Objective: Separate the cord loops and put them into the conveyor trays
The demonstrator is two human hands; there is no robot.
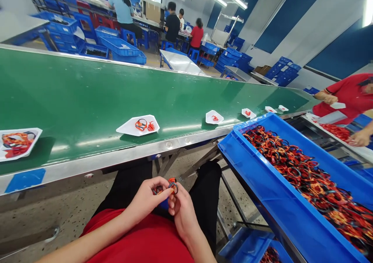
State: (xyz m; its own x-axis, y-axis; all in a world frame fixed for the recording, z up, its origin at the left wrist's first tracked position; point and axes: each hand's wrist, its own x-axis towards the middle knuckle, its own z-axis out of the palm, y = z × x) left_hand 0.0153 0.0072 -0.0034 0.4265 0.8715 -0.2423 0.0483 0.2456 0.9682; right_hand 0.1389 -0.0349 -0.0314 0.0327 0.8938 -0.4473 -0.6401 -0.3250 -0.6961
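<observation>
Across my head view runs a green belt (175, 92), its leftmost white tray (36, 137) cut off by the frame edge, as is the blue bin (262, 177) heaped with looped pieces (297, 169) at right. Low in the centre I see the left hand (150, 195) and the right hand (183, 208), both nearly closed, pinching one orange-and-black ring (173, 184) between their fingertips; more orange and black shows inside the left fingers, too covered for me to tell what or how many

Six white trays (131, 127) on green belt (180, 88)
</observation>
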